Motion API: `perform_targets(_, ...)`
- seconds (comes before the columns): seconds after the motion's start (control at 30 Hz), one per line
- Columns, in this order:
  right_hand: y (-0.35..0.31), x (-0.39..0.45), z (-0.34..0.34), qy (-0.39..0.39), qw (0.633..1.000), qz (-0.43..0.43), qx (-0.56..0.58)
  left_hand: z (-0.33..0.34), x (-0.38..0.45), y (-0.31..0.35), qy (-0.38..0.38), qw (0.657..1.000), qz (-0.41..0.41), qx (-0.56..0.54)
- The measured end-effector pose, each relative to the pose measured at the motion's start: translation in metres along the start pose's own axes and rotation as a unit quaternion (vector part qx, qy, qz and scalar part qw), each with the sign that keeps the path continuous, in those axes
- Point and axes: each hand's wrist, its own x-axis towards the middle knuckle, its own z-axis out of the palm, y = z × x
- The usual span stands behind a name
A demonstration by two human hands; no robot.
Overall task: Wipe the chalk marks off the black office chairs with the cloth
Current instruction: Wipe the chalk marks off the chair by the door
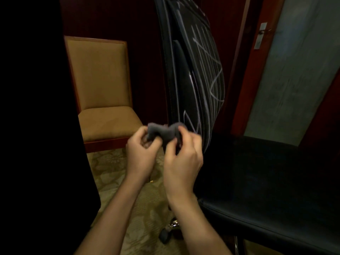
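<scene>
Grey and bunched, the cloth (162,134) sits between both hands, pinched at either end. The left hand (140,153) has its fingers (145,134) curled round the cloth's left lump, thumb tucked against it. The right hand (182,160) grips the right lump, with its thumb and forefinger closing over the top edge while the other fingers fold beneath. The middle of the cloth sags a little between the two grips.

Just beyond the right fingertips, almost touching the knuckles, rises the backrest of a black office chair (195,74) — its ribbed surface is scrawled with pale chalk marks (215,78), zigzags and long strokes running from above the fingers down to their level. The chair's seat (266,181), glossy black, spreads to the right of the right wrist and below it.

Beyond the left fingers, well apart, stands a tan upholstered chair (103,89) with a reddish wooden frame. Under both forearms lies a patterned carpet (128,181); a chair caster (165,234) shows near the right forearm — dark, with a glint of chrome above it. Up past the office chair, to the right, a door (294,70) with a metal handle plate (260,35) stands in a red-brown frame.
</scene>
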Motion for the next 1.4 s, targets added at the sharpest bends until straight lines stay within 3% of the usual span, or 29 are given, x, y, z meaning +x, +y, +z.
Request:
perform_targets(0.13, -0.03, 0.027, 0.009, 0.005, 1.0, -0.009, -0.009, 0.001, 0.029, 0.023, 0.024, 0.999, 0.031, -0.014)
perform_targets(0.27, -0.012, -0.009, 0.005, 0.003, 0.999, -0.036, -0.021, -0.006, 0.002, -0.005, 0.018, 1.0, -0.025, -0.003)
perform_targets(0.4, -0.005, -0.01, 0.004, 0.0, 1.0, 0.007, 0.013, -0.005, -0.017, -0.014, 0.001, 0.996, -0.068, -0.054)
perform_targets(0.6, -0.056, 0.059, 0.01, 0.021, 0.997, -0.029, 0.065, 0.002, 0.044, 0.054, 0.038, 0.995, 0.053, -0.07)
perform_targets(0.73, -0.087, 0.093, 0.009, -0.038, 0.998, -0.032, 0.036, 0.0, 0.069, 0.083, 0.052, 0.991, 0.111, -0.062)
perform_targets(0.93, -0.053, 0.052, -0.005, -0.061, 0.998, -0.024, -0.004, -0.001, 0.029, 0.03, 0.047, 0.994, -0.008, -0.1)
perform_targets(1.03, -0.045, 0.043, -0.008, -0.065, 0.998, -0.01, -0.019, -0.001, 0.017, 0.025, 0.041, 0.994, -0.024, -0.103)
perform_targets(1.2, -0.072, 0.077, -0.001, -0.029, 0.998, -0.053, 0.013, -0.001, 0.051, 0.068, 0.034, 0.996, 0.06, -0.062)
perform_targets(1.4, -0.119, 0.139, 0.006, -0.071, 0.996, -0.058, -0.013, -0.004, 0.11, 0.102, 0.067, 0.99, 0.11, -0.05)
